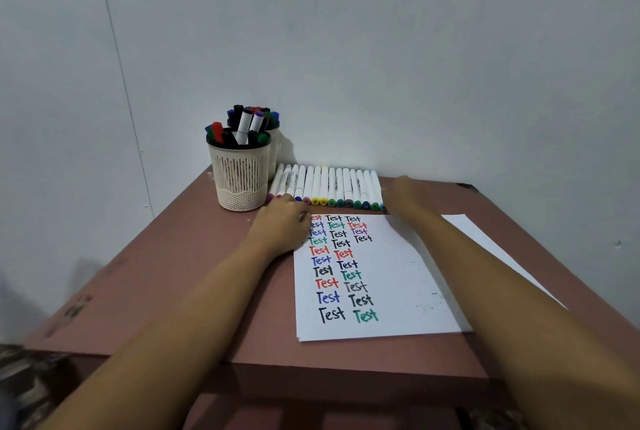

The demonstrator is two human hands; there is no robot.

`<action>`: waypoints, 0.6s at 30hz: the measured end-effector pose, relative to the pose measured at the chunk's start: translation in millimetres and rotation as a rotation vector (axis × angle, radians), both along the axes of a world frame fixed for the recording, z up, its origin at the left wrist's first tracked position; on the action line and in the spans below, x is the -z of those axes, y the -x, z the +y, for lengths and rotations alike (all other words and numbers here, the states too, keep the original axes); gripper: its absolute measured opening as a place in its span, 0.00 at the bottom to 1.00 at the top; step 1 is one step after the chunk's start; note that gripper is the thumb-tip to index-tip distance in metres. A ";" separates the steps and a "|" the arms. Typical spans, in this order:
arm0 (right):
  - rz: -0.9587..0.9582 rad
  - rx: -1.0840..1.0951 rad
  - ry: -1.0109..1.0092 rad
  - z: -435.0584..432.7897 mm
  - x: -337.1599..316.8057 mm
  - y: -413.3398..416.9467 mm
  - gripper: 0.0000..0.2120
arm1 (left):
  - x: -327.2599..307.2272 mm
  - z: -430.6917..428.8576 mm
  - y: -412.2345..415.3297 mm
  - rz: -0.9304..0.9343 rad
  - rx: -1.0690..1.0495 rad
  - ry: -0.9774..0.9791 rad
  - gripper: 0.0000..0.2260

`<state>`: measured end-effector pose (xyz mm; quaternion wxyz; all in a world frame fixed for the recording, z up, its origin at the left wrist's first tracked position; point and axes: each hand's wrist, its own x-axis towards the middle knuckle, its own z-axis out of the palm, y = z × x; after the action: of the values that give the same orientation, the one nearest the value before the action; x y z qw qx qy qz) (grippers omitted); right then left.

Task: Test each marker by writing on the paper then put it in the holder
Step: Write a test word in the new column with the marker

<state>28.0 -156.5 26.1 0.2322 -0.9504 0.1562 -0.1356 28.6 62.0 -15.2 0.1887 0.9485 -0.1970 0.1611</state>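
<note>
Nearest, the paper (pixel 398 291), filled with coloured "Test" words, lies on the table (pixel 173 273). The left hand (pixel 284 225) covers its far-left corner, grip unreadable. The right hand (pixel 403 192), blurred, reaches the marker row (pixel 325 187), state unclear too. The holder (pixel 239 180) stands far left, full.

It is looking like a plain room in a home or small office: a reddish-brown table (pixel 173 273) is standing against a bare pale wall (pixel 415 48) (a seam (pixel 116 48) is running down it, left of the table), carrying stationery, a slotted holder (pixel 239 180) of markers (pixel 247 124) and written-on paper (pixel 398 291).
</note>
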 end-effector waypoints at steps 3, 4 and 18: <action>0.033 0.027 0.012 -0.7 4.0 -6.7 0.14 | -0.2 -0.4 -0.9 0.002 -0.006 0.002 0.15; 0.049 0.031 0.021 -1.1 5.6 -8.8 0.14 | -0.1 -0.8 -1.3 0.001 -0.007 0.002 0.15; -0.121 0.166 -0.060 -7.3 6.8 -8.0 0.08 | -2.6 -1.4 -1.1 0.034 -0.009 0.056 0.15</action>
<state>35.9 -163.8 19.3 0.2573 -0.9169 0.2242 -0.2069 29.7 60.6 -12.7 0.2179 0.9463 -0.1850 0.1511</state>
